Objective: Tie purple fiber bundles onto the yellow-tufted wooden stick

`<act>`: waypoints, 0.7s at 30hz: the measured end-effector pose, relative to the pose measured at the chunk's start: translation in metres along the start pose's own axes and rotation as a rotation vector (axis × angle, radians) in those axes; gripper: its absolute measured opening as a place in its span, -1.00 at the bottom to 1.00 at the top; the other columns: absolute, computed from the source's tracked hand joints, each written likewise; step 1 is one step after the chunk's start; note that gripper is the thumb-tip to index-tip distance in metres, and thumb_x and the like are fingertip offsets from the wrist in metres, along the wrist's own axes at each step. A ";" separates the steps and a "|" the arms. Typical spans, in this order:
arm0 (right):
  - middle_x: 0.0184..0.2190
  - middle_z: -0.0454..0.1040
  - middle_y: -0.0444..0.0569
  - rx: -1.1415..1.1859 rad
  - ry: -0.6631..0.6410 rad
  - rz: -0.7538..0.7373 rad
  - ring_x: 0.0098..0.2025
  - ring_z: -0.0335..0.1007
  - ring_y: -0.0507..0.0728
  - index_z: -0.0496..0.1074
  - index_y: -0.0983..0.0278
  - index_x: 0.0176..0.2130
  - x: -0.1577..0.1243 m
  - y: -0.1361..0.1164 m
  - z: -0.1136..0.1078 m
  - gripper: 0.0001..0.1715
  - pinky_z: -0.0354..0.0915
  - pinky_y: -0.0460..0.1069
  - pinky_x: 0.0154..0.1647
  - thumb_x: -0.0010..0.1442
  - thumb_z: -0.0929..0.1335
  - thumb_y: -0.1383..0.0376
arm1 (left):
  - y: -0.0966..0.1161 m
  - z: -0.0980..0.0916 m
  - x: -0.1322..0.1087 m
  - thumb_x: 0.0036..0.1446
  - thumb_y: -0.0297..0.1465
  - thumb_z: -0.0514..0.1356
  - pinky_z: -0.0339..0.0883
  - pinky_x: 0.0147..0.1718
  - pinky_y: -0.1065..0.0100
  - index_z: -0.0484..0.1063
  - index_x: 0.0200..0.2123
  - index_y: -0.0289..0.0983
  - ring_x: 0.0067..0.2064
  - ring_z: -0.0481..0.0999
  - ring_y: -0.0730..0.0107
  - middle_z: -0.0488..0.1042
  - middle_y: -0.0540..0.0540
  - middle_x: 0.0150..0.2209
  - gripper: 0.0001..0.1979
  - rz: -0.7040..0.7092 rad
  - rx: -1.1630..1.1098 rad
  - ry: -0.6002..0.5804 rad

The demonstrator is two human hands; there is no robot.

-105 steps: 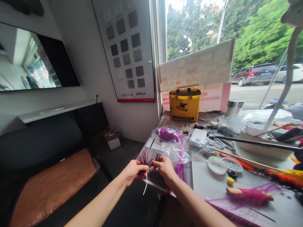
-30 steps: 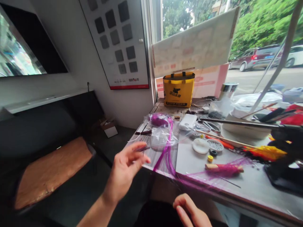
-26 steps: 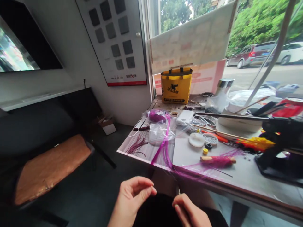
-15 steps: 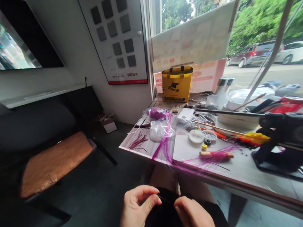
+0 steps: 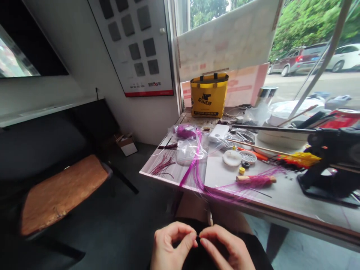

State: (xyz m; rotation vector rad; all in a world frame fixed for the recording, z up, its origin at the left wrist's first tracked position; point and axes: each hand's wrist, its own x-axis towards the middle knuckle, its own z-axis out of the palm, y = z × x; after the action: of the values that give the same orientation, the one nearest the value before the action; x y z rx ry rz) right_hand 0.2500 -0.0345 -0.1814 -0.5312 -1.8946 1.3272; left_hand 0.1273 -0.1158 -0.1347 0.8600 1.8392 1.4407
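My left hand (image 5: 173,245) and my right hand (image 5: 227,247) meet over my lap, below the table edge. Thumb and forefinger are pinched together on each, and the fingertips almost touch. Something tiny and dark sits between them, too small to name. Closest to the hands on the table are long purple fibres (image 5: 194,174) hanging over the edge. To their right lies a wooden stick wound with purple thread (image 5: 255,181), beside a thin dark needle-like rod (image 5: 260,193).
A plastic bag (image 5: 187,152), dark red strands (image 5: 164,165), a white lid (image 5: 232,158) and a dish of small beads (image 5: 248,156) lie on the table (image 5: 295,198). A black stand (image 5: 332,165) is at right, a yellow bag (image 5: 209,97) behind. A brown-seated chair (image 5: 64,191) stands left.
My hands have come together; the right hand moved left and up toward the left fingertips, closing the gap between them. The view has shifted slightly.
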 end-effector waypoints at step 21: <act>-0.62 0.20 -0.12 -0.716 0.109 -0.415 -0.56 0.06 0.02 0.39 0.27 -0.44 0.010 -0.026 -0.012 -0.63 -0.04 -0.06 -0.48 0.30 0.14 0.31 | -0.005 -0.001 -0.003 0.05 -0.39 0.22 0.39 -0.38 0.45 0.49 -0.48 -0.17 -0.40 0.50 0.32 0.51 -0.02 -0.46 -0.92 0.325 0.385 -0.024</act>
State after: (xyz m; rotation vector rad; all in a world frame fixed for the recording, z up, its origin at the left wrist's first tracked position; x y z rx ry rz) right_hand 0.2551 -0.0301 -0.1514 -0.4983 -2.2090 0.3279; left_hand 0.1274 -0.1195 -0.1388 1.4141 2.0639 1.2660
